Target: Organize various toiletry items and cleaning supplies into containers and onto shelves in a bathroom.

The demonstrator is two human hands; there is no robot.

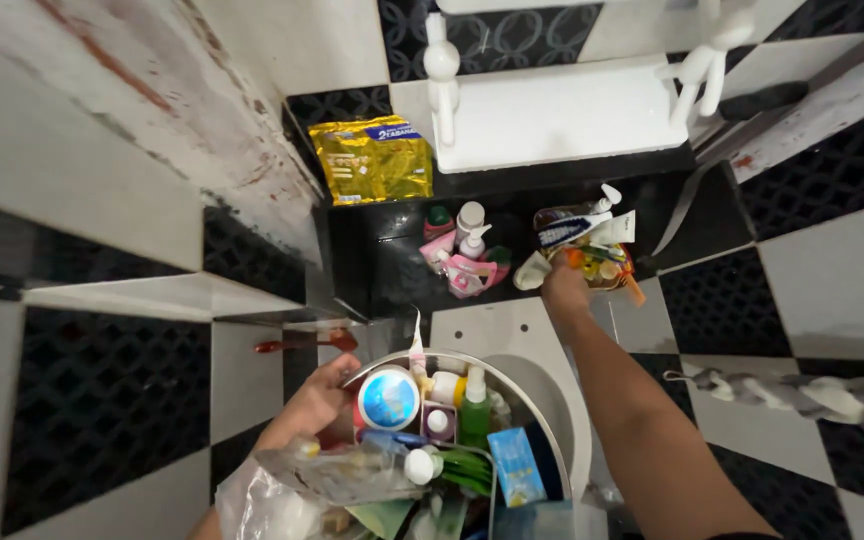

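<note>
Black glossy shelf holds pink bottles yet to be gathered; my left hand grips the rim of a round metal basin, already heaped with toiletries; my right hand closes on a cluster of tubes and small bottles on that shelf.

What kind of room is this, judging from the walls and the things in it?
Most likely a bathroom. The walls are black and white tiles, bottles and tubes of toiletries stand on a black ledge, and the left hand holds a round basket full of similar bottles while the right hand reaches the ledge.
</note>
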